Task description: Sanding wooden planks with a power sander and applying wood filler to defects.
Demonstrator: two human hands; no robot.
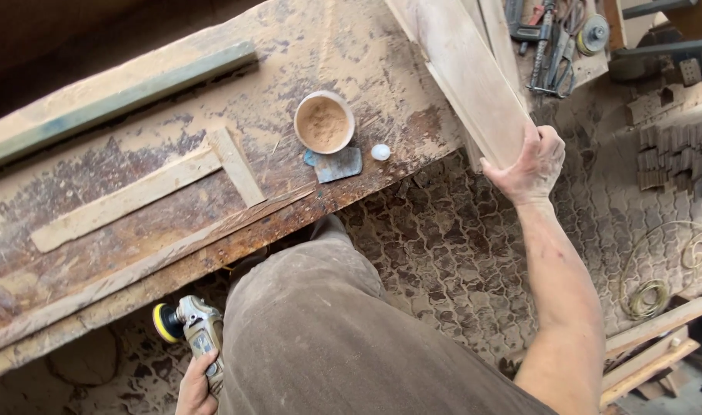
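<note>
My right hand (532,164) grips the near end of a long pale wooden board (469,73) that slants up and away over the bench edge. My left hand (195,390) hangs low beside my leg, closed around a small power sander (191,324) with a yellow round pad facing left. Between them lies the dusty wooden workbench (351,46). On it stand a round cup of brown sawdust (324,121), a blue-grey scraper blade (338,164) and a small white cap (380,152).
Two thin wood strips (124,200) form a T on the bench; a green-edged batten (120,96) lies along its far side. Hand tools (554,46) rest at top right. Wire coils (658,284), stacked small blocks (677,157) and loose planks (650,353) sit on the patterned floor.
</note>
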